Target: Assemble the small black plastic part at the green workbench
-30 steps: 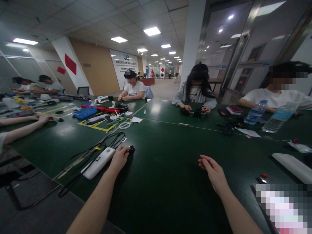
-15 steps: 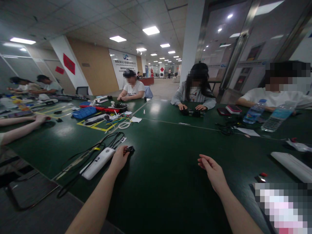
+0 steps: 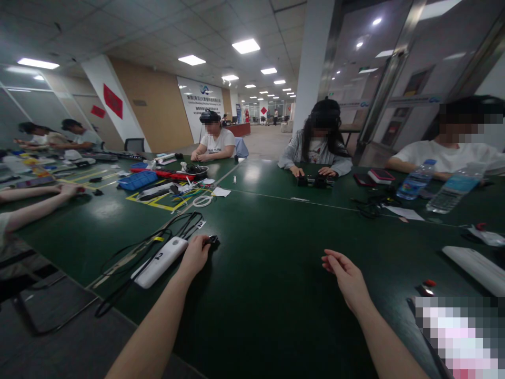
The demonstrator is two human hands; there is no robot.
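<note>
My left hand [image 3: 197, 253] is closed around a small black object [image 3: 213, 240], low over the green table [image 3: 260, 295]; its exact kind is too small to tell. Just left of that hand lies a white power bank-like block [image 3: 160, 261] marked "2", with black cables [image 3: 173, 226] looped behind it. My right hand [image 3: 344, 271] is at the right, well apart from the left one. Its fingers are loosely curled together, and I see nothing in them.
Farther off lie a blue basket [image 3: 138, 180], a coiled white cable [image 3: 202, 201] and a paper scrap [image 3: 221, 192]. To the right stand water bottles [image 3: 453, 190], a white slab [image 3: 475, 268] and a red-topped item [image 3: 428, 285]. Several people sit around the table.
Almost nothing differs. The whole view has shifted very slightly; both hands keep their places, and the small black object stays in my left hand.
</note>
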